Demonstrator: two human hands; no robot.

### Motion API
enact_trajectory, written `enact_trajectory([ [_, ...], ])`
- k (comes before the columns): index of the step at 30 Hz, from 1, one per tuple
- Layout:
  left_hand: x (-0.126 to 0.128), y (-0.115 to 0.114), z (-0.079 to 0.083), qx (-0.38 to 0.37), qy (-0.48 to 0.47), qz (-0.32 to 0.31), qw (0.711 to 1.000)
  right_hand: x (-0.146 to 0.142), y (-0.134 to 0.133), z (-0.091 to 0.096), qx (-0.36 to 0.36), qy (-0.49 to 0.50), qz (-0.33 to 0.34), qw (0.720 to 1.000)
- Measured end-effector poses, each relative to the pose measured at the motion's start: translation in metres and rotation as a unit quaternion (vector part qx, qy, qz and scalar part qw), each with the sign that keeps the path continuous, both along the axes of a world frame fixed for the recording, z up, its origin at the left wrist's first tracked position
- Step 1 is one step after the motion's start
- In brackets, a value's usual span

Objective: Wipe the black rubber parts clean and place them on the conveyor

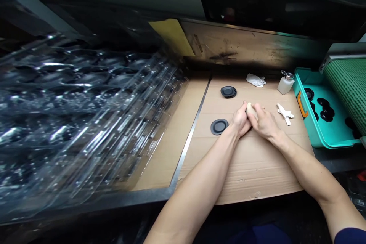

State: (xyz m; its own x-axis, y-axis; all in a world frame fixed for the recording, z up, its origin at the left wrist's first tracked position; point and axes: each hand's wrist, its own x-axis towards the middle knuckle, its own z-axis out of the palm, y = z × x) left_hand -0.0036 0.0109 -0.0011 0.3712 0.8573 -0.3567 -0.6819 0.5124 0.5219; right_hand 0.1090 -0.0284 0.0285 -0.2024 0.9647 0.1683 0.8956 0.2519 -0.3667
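Both hands meet over the cardboard sheet [257,167]. My left hand [239,121] is closed around a dark part, of which only thin black edges show between the fingers and below the palm. Against it presses my right hand [264,122], its fingers curled over a small cream-coloured piece [249,109]; whether this is cloth or a finger cover I cannot tell. To the left lie two black oval parts with raised rims, a nearer one [219,126] and a farther one [228,92]. A crumpled white cloth [285,114] rests right of my right hand.
Stacked clear plastic trays [94,122] fill the left side, blurred. At the back are another white cloth [256,80] and a pump bottle [286,84]. A teal bin [343,137] with several black parts stands right, beside a green conveyor belt [347,84].
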Motion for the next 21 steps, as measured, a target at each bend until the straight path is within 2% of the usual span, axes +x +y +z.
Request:
enact_trajectory([
  [2,0.000,0.000,0.000,-0.002,0.004,-0.015,1.000,0.003,-0.001,0.005,-0.020,-0.006,0.015,1.000],
  [7,0.002,0.002,0.002,0.001,0.010,0.014,1.000,0.009,-0.002,0.016,-0.004,-0.013,-0.067,0.998],
  [11,0.001,0.002,0.002,-0.001,0.002,-0.011,1.000,0.020,-0.001,0.012,-0.044,0.029,-0.032,0.998],
  [17,0.005,0.000,0.000,0.015,0.027,0.007,1.000,0.025,0.008,0.007,-0.022,0.130,-0.039,0.990],
  [21,0.003,-0.002,0.000,0.004,0.027,-0.002,1.000,0.024,0.009,0.013,-0.084,0.124,0.020,0.988],
])
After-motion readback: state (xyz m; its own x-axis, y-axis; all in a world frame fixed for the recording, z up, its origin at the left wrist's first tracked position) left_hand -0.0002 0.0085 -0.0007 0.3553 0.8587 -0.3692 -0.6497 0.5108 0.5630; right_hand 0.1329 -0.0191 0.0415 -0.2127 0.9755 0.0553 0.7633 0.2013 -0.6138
